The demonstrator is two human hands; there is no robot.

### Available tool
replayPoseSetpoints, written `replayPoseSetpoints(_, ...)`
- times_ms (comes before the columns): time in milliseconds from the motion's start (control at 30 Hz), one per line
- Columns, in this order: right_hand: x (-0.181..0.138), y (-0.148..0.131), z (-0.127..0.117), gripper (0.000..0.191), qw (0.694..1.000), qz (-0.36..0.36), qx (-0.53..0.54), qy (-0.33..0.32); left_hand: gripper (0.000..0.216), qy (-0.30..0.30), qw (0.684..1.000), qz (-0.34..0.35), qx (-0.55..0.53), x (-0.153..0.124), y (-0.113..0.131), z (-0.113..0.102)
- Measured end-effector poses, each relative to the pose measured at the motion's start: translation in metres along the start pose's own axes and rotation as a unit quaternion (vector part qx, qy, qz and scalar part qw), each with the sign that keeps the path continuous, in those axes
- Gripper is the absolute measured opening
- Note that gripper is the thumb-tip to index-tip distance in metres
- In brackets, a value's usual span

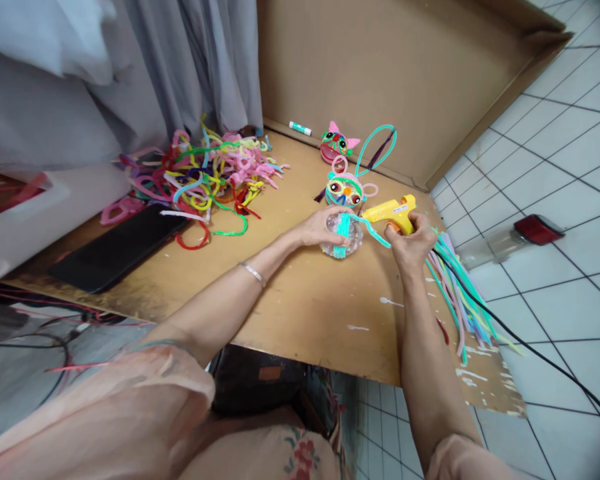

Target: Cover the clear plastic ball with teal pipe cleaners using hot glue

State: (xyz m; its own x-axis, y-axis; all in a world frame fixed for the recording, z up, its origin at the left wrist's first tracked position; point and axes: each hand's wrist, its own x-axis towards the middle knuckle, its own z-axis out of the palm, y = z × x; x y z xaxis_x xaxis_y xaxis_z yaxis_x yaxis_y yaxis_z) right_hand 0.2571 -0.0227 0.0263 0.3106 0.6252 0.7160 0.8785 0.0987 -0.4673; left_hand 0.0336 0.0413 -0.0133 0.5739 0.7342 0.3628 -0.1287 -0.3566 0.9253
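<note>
My left hand grips a clear round plastic ball low over the wooden table. Turquoise pipe cleaner runs in a band over the ball, and a loose end sticks out to the right. In my right hand is a yellow glue gun, its nozzle pointing left at the top of the ball. Whether the nozzle touches the pipe cleaner I cannot tell. Just behind the ball stands a decorated head with big eyes and pink loop ears.
A tangled heap of coloured pipe cleaners lies at the left, beside a black flat tablet-like object. Straight pipe cleaners lie right, near the glue gun's black cable. Behind are a second head, a glue stick and a cardboard wall.
</note>
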Motion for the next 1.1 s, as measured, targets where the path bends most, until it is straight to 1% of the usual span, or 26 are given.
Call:
replayPoseSetpoints(167,0.0,-0.001,-0.001,0.034,1.0,-0.005,-0.006,0.001,0.071,0.003,1.0,0.006,0.004,-0.001,0.0,0.0)
replayPoseSetpoints(400,0.0,-0.008,-0.005,0.034,0.999,0.016,-0.028,0.013,0.071,0.007,1.0,0.006,0.004,-0.001,0.0,0.0)
replayPoseSetpoints(600,0.0,-0.006,0.001,0.031,0.999,0.028,-0.024,0.014,0.072,0.005,1.0,0.002,-0.001,-0.001,0.0,0.001)
replayPoseSetpoints(667,0.002,-0.001,0.004,0.031,0.999,0.048,-0.01,0.005,0.072,0.008,1.0,0.001,-0.002,-0.001,0.001,0.001)
replayPoseSetpoints(767,0.004,0.01,0.008,0.031,0.994,0.107,-0.011,-0.01,0.072,0.015,1.0,-0.002,-0.003,-0.002,0.001,0.0)
replayPoseSetpoints(900,0.0,0.029,0.013,0.032,0.979,0.185,-0.072,-0.048,0.077,0.021,1.0,-0.007,0.008,-0.002,-0.002,-0.001)
replayPoseSetpoints(1000,-0.009,0.039,0.017,0.037,0.97,0.191,-0.139,-0.053,0.076,0.032,0.999,-0.005,0.023,-0.002,-0.003,-0.001)
replayPoseSetpoints(1100,-0.017,0.041,0.02,0.045,0.957,0.191,-0.201,-0.085,0.073,0.04,0.999,0.003,0.035,-0.003,-0.001,0.001)
